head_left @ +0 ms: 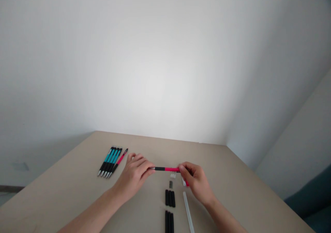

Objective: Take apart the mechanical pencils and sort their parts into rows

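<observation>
Both my hands hold one red and black pen [165, 169] level above the beige table [232, 177]. My left hand [136, 176] pinches the black tip end with thumb and fingers. My right hand [196, 181] is closed on the red rear end, and another red piece shows under its fingers. Below the pen lie small white parts [172, 175], a small dark part [170, 184], three black grip sleeves [170, 198] and more black sleeves [169, 222] at the bottom edge.
A row of several teal and black pens [110, 161] lies at the left with one red pen [119, 162] beside them. A clear tube [188, 210] lies right of the black sleeves. White walls rise behind the table.
</observation>
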A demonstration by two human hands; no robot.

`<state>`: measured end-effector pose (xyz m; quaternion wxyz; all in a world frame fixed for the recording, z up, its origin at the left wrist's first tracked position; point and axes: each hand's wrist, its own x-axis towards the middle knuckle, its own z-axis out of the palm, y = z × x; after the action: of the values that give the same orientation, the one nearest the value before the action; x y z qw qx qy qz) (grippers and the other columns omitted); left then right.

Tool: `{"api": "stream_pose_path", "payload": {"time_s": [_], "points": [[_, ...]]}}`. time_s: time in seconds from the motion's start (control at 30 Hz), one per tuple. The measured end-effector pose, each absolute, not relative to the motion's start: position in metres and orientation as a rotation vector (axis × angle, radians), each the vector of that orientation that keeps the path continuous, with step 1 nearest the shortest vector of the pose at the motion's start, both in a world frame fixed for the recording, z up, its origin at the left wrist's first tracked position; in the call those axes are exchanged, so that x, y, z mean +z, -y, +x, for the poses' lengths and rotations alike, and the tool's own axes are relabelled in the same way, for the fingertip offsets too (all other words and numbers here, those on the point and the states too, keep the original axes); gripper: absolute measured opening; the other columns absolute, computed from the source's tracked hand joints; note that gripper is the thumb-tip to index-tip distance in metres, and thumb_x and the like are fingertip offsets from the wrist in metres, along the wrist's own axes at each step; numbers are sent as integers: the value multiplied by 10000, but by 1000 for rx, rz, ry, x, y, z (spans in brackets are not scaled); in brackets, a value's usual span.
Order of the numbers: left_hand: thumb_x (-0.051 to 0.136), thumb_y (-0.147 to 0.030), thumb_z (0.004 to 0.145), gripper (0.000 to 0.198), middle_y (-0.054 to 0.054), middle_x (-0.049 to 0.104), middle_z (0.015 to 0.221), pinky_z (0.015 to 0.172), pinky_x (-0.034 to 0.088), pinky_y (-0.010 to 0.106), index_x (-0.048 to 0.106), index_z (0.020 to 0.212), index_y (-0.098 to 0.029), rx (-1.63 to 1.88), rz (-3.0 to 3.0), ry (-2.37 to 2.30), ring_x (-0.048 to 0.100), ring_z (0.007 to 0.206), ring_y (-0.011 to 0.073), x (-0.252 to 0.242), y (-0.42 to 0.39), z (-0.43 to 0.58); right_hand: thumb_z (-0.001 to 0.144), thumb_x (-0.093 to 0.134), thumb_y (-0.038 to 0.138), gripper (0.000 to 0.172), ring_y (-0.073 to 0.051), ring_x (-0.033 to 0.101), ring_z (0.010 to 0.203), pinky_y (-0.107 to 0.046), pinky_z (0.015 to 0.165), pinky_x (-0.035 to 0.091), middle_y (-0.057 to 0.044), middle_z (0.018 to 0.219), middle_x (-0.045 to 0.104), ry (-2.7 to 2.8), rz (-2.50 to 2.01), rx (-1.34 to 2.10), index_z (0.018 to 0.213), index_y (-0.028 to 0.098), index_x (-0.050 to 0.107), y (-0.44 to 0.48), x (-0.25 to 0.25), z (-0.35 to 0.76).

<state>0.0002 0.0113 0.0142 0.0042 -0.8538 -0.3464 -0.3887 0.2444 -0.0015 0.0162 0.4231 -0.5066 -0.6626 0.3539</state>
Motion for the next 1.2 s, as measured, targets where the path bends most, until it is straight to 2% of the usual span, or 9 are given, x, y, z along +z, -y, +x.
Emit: {"api": "stream_pose_path", "payload": {"time_s": [0.33,0.57,0.8,0.97,1.13,1.2], "points": [[455,-204,947,169,10,615,773,782,283,355,572,828,-181,-1062,-2734,1138,498,772,186,16,-7,1,857,477,520,466,-89,321,475,-239,474,242,43,489,390,1673,-1255,1005,538,182,437,0,16,241],[436,-206,948,172,16,610,780,794,290,360,538,813,-182,-993,-2748,1149,505,770,191,17,-5,2,838,494,575,457,-82,284,467,-228,442,200,56,506,362,1664,-1215,1107,629,169,515,2,19,239],[388,-210,961,284,0,576,678,744,280,338,493,700,-174,-1017,-2757,1200,488,701,174,18,-4,4,837,478,598,513,-71,262,425,-225,426,196,58,448,364,1637,-1188,1158,556,170,489,1,14,237],[330,-240,967,399,-16,484,555,673,285,307,398,580,-174,-1156,-2754,1332,460,596,148,10,-5,10,824,512,592,468,-69,270,431,-221,429,183,62,483,383,1583,-1149,1180,714,145,598,3,12,233],[300,-290,964,428,-24,436,528,635,297,290,356,553,-185,-1252,-2728,1430,429,537,135,0,-7,11,851,496,563,485,-78,268,458,-233,440,188,48,494,365,1626,-1177,1083,608,149,565,8,16,231],[300,-309,957,427,-29,411,522,628,296,286,336,548,-189,-1266,-2745,1451,411,528,131,0,-8,11,862,489,546,477,-85,295,471,-234,447,204,36,512,389,1646,-1191,1014,626,146,596,9,16,231]]}}
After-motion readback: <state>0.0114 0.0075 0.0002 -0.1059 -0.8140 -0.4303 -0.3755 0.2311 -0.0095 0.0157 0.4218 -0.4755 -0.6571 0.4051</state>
